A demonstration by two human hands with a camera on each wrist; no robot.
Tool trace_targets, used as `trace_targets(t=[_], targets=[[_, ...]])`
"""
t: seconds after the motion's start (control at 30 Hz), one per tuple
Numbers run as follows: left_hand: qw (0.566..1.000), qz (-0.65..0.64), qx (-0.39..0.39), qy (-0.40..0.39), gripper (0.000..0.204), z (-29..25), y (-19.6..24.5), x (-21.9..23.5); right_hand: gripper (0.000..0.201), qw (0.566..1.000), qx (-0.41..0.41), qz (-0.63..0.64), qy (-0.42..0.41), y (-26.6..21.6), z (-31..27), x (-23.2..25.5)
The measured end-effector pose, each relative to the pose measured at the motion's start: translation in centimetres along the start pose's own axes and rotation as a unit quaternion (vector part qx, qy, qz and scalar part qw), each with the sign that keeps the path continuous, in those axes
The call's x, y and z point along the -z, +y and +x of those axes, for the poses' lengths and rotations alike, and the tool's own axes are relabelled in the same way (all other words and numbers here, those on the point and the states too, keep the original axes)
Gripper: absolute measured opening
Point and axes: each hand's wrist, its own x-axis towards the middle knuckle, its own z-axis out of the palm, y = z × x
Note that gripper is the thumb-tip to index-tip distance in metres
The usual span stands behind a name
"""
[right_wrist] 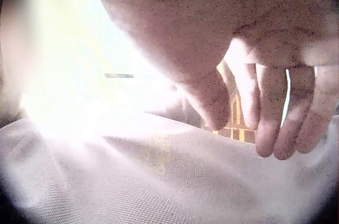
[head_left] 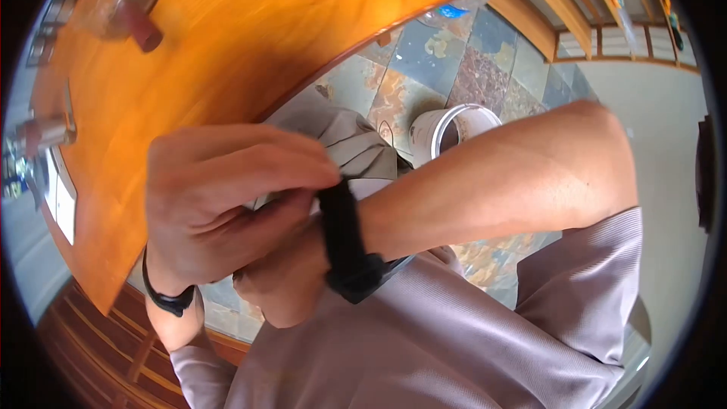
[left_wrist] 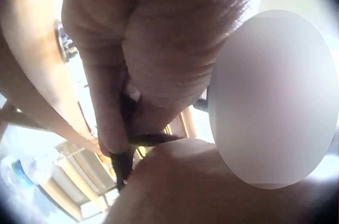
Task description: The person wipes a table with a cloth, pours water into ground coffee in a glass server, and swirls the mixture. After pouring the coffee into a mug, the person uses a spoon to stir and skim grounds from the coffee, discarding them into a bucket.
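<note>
Left hand (head_left: 227,197) pinches the upper end of a black strap (head_left: 341,223); right hand (head_left: 284,288) hangs relaxed, gripping nothing. Strap sits at the right wrist — long axis crosswise to the forearm (head_left: 500,170), pinched end pointing away from the shirt (head_left: 424,333).

My left fingers (left_wrist: 110,128) reach downward and pinch a dark strap (left_wrist: 122,167) close against the bare skin of my other arm (left_wrist: 180,187). Beyond them I see slatted wooden shelving (left_wrist: 87,176) and, lower left, a clear bottle (left_wrist: 39,170) with a blue label.
</note>
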Motion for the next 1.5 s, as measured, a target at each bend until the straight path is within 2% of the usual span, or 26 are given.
trace_targets(t=[0.27, 0.37, 0.43, 0.47, 0.5, 0.53, 0.57, 0.63, 0.67, 0.73, 0.8, 0.87, 0.9, 0.93, 1.0, 1.03, 1.07, 1.1, 1.13, 1.2, 1.27, 1.33, 1.4, 1.5], targets=[[0.999, -0.045, 0.009, 0.022, 0.028, -0.6, 1.0, 0.9, 0.015, 0.998, -0.038, -0.035, 0.029, 0.3, 0.2, -1.0], [0.996, -0.075, 0.047, 0.009, 0.028, -0.6, 1.3, 0.7, 0.016, 0.998, -0.046, -0.050, 0.018, 0.5, 0.7, -1.2], [0.988, -0.084, 0.125, -0.027, 0.031, -0.2, 1.8, 0.8, 0.016, 0.997, -0.050, -0.061, 0.008, 0.8, 1.0, -1.2], [0.988, -0.083, 0.128, -0.024, 0.031, -0.1, 2.1, 0.7, 0.017, 0.997, -0.052, -0.065, 0.004, 0.9, 1.1, -1.4], [0.969, -0.148, 0.198, 0.009, 0.032, 0.0, 2.4, 0.5, 0.017, 0.996, -0.055, -0.070, 0.001, 1.1, 1.1, -1.5], [0.938, -0.213, 0.269, 0.040, 0.033, 0.0, 2.6, 0.2, 0.014, 0.989, -0.043, -0.144, -0.009, 1.3, 1.1, -1.8], [0.937, -0.213, 0.273, 0.042, 0.033, 0.1, 2.5, 0.0, 0.014, 0.989, -0.040, -0.142, -0.011, 2.7, 1.6, -3.2], [0.962, -0.153, 0.225, 0.028, 0.032, 0.8, 1.7, -0.3, 0.018, 0.984, -0.031, -0.063, 0.162, 5.5, 2.7, -5.1], [0.970, -0.112, 0.211, 0.033, 0.029, 1.2, 1.7, -0.7, 0.018, 0.985, -0.027, -0.065, 0.159, 5.9, 2.8, -5.3], [0.968, -0.086, 0.229, 0.054, 0.028, 1.9, 1.8, -1.3, 0.016, 0.972, -0.019, -0.165, 0.168, 6.6, 2.6, -5.3], [0.965, -0.048, 0.244, 0.081, 0.025, 1.9, 1.2, -1.4, 0.014, 0.948, -0.012, -0.263, 0.178, 7.1, 1.7, -4.7], [0.955, -0.067, 0.271, 0.103, 0.026, 2.3, 0.6, -0.9, 0.013, 0.914, -0.006, -0.359, 0.191, 7.5, 0.9, -3.7], [0.942, -0.091, 0.298, 0.123, 0.026, 2.3, 0.5, -0.8, 0.013, 0.915, -0.005, -0.356, 0.191, 7.6, 0.5, -3.5], [0.942, -0.090, 0.300, 0.124, 0.026, 2.1, 0.4, -0.9, 0.012, 0.912, 0.003, -0.343, 0.226, 7.6, 0.1, -2.9], [0.976, -0.082, 0.178, 0.099, 0.026, 1.6, 0.4, -1.4, 0.015, 0.902, 0.017, -0.316, 0.293, 7.3, -0.9, -1.6], [0.975, -0.083, 0.179, 0.100, 0.026, 1.6, 0.6, -1.6, 0.017, 0.896, 0.023, -0.303, 0.325, 7.3, -1.3, -1.0], [0.986, -0.023, 0.137, 0.097, 0.027, 1.5, 0.9, -1.7, 0.020, 0.888, 0.029, -0.290, 0.357, 7.4, -1.4, -0.6], [0.990, 0.038, 0.096, 0.093, 0.029, 1.2, 1.2, -1.8, 0.020, 0.889, 0.029, -0.289, 0.355, 7.4, -1.4, -0.6], [0.990, 0.039, 0.096, 0.094, 0.029, 1.0, 1.3, -1.8, 0.020, 0.896, 0.027, -0.269, 0.352, 7.7, -2.6, -0.1], [0.990, 0.118, 0.009, 0.079, 0.031, 0.2, 1.2, -1.9, 0.020, 0.910, 0.021, -0.225, 0.347, 8.3, -4.9, 0.2], [0.990, 0.117, -0.007, 0.084, 0.032, -0.6, 0.4, -2.5, 0.020, 0.922, 0.015, -0.184, 0.341, 7.3, -8.4, 1.2], [0.990, 0.114, -0.022, 0.085, 0.034, -1.4, -0.4, -3.2, 0.020, 0.931, 0.008, -0.140, 0.337, 9.1, -3.6, 1.6], [0.981, 0.144, -0.036, 0.126, 0.034, -2.0, -1.0, -3.6, 0.020, 0.938, 0.002, -0.097, 0.334, 9.1, -4.0, 1.5], [0.977, 0.177, -0.063, 0.100, 0.038, -2.9, -1.7, -4.2, 0.020, 0.946, -0.008, -0.033, 0.323, 9.0, -1.5, 1.9]])
